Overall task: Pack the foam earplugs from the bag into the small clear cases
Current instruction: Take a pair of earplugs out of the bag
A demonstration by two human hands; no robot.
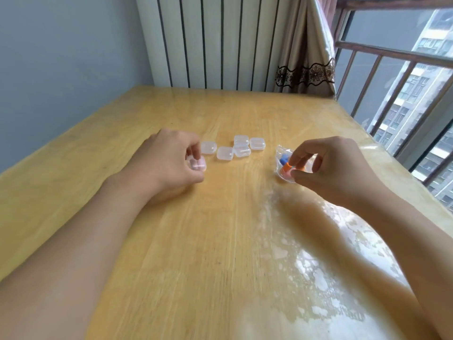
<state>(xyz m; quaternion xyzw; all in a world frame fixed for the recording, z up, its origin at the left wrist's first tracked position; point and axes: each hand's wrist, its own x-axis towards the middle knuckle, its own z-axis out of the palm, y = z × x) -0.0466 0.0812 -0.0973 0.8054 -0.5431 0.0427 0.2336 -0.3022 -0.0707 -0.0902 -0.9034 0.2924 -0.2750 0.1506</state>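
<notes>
Pinching an earplug (287,165), right grip (326,165) over bag (282,153).

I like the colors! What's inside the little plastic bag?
The bag holds foam earplugs: blue, orange and pink ones show. The right hand covers the rest, so no count.

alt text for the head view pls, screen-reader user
Over a wooden table, the left hand holds a small clear case while the right hand pinches the bag of foam earplugs. Five more clear cases lie between them.
</notes>
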